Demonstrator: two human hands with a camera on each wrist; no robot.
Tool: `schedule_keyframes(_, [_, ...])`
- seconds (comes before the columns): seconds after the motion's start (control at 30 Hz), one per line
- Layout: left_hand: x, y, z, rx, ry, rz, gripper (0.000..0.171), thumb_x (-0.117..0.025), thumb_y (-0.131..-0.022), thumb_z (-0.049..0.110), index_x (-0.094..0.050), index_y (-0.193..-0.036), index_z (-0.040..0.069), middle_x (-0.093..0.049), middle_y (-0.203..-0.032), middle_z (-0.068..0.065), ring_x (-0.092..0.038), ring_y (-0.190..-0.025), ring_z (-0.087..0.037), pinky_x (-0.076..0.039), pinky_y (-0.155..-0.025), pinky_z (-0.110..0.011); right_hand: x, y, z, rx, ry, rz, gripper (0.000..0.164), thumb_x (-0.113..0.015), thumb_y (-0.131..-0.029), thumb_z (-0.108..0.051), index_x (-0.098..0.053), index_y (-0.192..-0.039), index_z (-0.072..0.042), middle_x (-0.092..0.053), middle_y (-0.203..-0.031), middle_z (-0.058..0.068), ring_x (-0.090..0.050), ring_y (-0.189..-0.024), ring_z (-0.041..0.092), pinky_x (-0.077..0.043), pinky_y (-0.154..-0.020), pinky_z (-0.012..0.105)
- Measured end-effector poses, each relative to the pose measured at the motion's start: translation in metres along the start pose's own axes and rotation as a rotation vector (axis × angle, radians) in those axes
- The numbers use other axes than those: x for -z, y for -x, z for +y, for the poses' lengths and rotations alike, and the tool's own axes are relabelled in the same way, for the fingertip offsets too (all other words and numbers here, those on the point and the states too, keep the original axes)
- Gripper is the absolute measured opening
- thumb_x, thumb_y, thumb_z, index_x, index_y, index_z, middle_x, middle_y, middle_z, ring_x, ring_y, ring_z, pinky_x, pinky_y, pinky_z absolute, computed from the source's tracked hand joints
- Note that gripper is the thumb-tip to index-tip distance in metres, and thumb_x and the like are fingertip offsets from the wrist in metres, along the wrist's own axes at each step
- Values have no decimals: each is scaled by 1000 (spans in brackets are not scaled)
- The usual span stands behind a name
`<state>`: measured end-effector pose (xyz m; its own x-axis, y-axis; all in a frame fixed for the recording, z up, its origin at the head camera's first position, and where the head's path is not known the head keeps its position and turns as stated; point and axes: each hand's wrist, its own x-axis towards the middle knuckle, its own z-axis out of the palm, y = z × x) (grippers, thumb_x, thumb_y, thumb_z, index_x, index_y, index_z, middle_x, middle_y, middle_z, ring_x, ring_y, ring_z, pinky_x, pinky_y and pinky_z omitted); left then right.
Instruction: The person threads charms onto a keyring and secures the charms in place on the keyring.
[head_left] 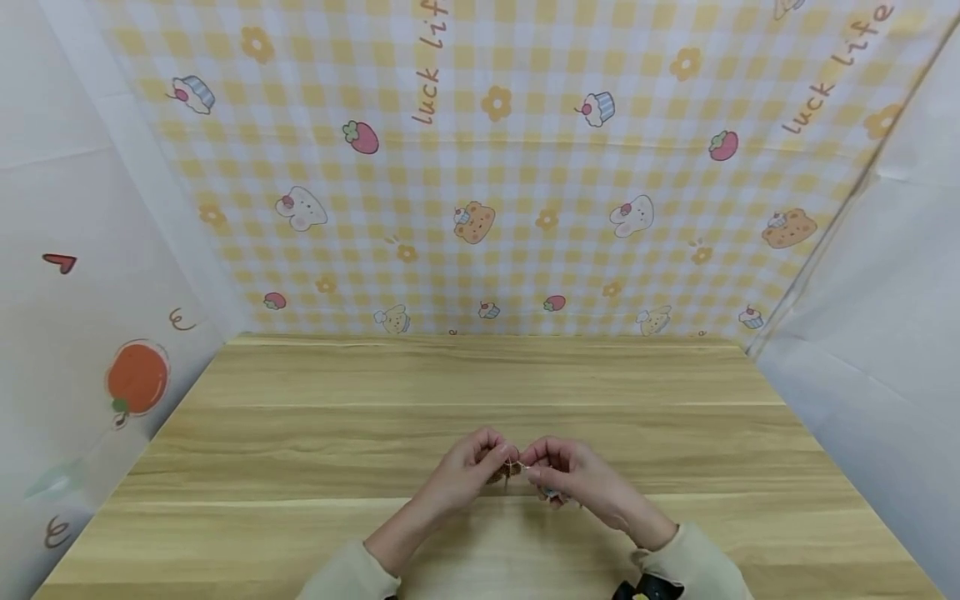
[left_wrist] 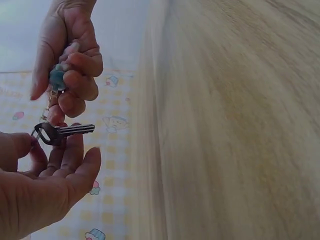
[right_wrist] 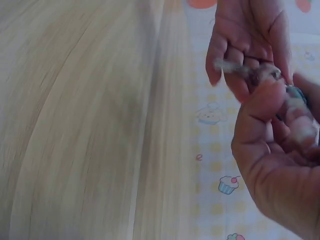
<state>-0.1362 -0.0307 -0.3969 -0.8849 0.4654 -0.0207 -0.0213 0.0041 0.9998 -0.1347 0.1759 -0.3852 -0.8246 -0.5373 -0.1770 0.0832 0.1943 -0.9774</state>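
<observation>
Both hands meet close over the wooden table in the head view. My left hand [head_left: 474, 467] pinches a small metal ring between thumb and forefinger. From that ring a key [left_wrist: 65, 131] with a dark head sticks out across the fingers in the left wrist view. My right hand [head_left: 573, 477] has its fingers curled round a keychain charm [left_wrist: 57, 77] with a blue-green part and pale pink parts, largely hidden in the palm. A thin gold chain [left_wrist: 49, 106] runs between charm and ring. In the right wrist view the key [right_wrist: 230, 66] is blurred.
The wooden table [head_left: 480, 392] spreads out on all sides of the hands. A yellow checked cloth [head_left: 480, 167] with cartoon prints hangs behind its far edge. White sheets stand at the left [head_left: 97, 250] and right [head_left: 885, 333].
</observation>
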Motion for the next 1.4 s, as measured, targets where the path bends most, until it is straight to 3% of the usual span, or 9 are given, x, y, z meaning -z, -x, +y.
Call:
schedule_keyframes(0.2, [5, -5, -4, 50, 51, -3, 21, -43, -101, 19, -46, -101, -2, -57, -92, -4, -56, -82, -10, -50, -77, -26, 3, -1, 6, 38, 95, -40, 32, -62, -90, -8, -49, -114, 10, -56, -95, 10, -55, -74, 11, -49, -62, 23])
schedule_keyframes(0.37, [12, -7, -5, 111, 38, -10, 20, -46, -100, 20, -46, -102, 0, -48, -83, -1, -45, -69, -9, -50, -65, -23, 5, -2, 9, 143, 216, 11, 30, -62, -88, -3, -49, -112, 11, -56, -101, 21, -56, -76, 8, -51, -62, 23])
schedule_keyframes(0.5, [19, -11, -8, 108, -60, 13, 22, -55, -96, 18, -52, -104, -2, -51, -80, 0, -47, -68, -10, -48, -61, -23, 9, -6, 14, 258, 395, 114, 24, -67, -84, -1, -56, -104, 6, -61, -97, 17, -54, -77, 3, -50, -65, 21])
schedule_keyframes(0.6, [25, -14, -11, 93, -149, 41, 21, -60, -92, 14, -56, -103, -3, -53, -75, 1, -49, -66, -11, -45, -58, -22, 12, -9, 18, 288, 514, 177, 18, -69, -82, -2, -60, -97, 1, -63, -90, 8, -52, -76, 0, -48, -65, 20])
schedule_keyframes(0.8, [31, -18, -17, 37, -363, 69, 13, -65, -85, 6, -60, -93, -3, -55, -69, 2, -46, -61, -8, -37, -51, -18, 18, -18, 28, 315, 699, 187, 11, -70, -82, -5, -66, -92, -6, -64, -88, 1, -54, -75, 2, -49, -65, 20])
schedule_keyframes(0.93, [32, -21, -20, 3, -467, 73, 7, -66, -83, 5, -64, -88, -1, -59, -72, 1, -49, -65, -7, -40, -55, -18, 20, -22, 34, 365, 823, 187, 11, -72, -81, -7, -69, -91, -7, -63, -88, 1, -56, -77, 7, -49, -66, 20])
schedule_keyframes(1.13, [33, -24, -28, -8, -612, 84, 4, -68, -83, 8, -67, -83, 4, -62, -73, 2, -51, -69, -6, -42, -60, -20, 20, -25, 40, 398, 947, 196, 13, -73, -80, -10, -71, -92, -8, -63, -88, 0, -54, -80, 11, -46, -68, 22])
schedule_keyframes(1.4, [34, -25, -33, -42, -712, 105, 4, -68, -82, 6, -68, -79, 3, -65, -73, 2, -51, -68, -6, -42, -62, -21, 22, -26, 40, 323, 1007, 175, 14, -74, -79, -11, -72, -92, -5, -60, -84, -1, -48, -75, 7, -40, -64, 18])
